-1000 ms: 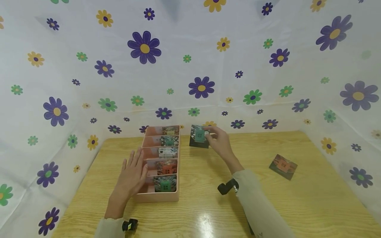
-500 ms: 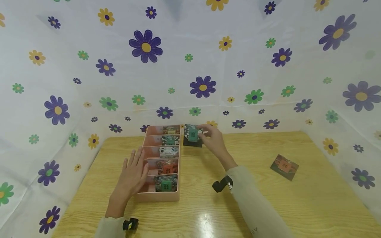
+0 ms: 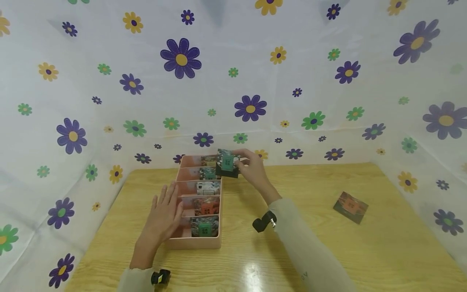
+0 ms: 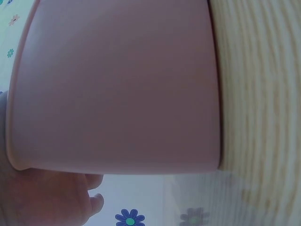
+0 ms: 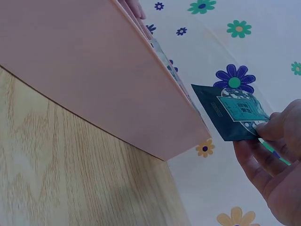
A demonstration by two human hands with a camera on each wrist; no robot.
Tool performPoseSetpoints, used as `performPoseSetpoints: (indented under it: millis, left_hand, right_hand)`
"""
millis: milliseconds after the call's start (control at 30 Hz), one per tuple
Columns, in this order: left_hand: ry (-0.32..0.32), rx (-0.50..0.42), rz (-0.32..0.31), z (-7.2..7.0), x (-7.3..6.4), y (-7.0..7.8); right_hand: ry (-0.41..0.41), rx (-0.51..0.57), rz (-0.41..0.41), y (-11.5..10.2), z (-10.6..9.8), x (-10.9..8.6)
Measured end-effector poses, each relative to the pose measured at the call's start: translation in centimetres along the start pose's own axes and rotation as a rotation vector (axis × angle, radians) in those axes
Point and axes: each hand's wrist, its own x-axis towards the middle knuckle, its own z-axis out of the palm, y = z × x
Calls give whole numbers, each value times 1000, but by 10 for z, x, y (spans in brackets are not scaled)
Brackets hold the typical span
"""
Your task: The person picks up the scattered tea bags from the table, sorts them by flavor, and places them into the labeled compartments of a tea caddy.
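Observation:
In the head view a pink divided box (image 3: 194,243) stands on the table, left of centre. My left hand (image 3: 163,217) rests along its left edge with straight fingers. My right hand (image 3: 253,168) pinches the right edge of a dark green sachet (image 3: 227,162) with a teal label, raised at the box's back right rim. In the right wrist view the sachet (image 5: 230,110) tilts beside the box's wall, held between thumb and fingers. Inside the compartments lie a teal sachet (image 3: 209,173), a white one, a red one, a green sachet (image 3: 204,227) and, rearmost, a yellowish one.
A sachet with an orange label (image 3: 351,207) lies flat on the wooden table (image 3: 292,251) at the right. Behind and at both sides hangs a white flowered cloth (image 3: 219,89). Each wrist wears a small black camera (image 3: 160,278).
My right hand has carried the teal-labelled sachet leftward, from beside the box to over its back right rim. My left hand stays in place on the box.

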Motion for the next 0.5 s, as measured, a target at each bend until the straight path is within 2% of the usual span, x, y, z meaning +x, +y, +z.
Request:
performPoseSetpoints:
  millis: [233,500]
  left_hand:
    - [-3,5,3,0,2,1]
    - [3,7,-4,1,1,1]
  right_hand:
    - [-9,19,7,-4,9,6]
    - [-2,-27,-25,-4,23,13]
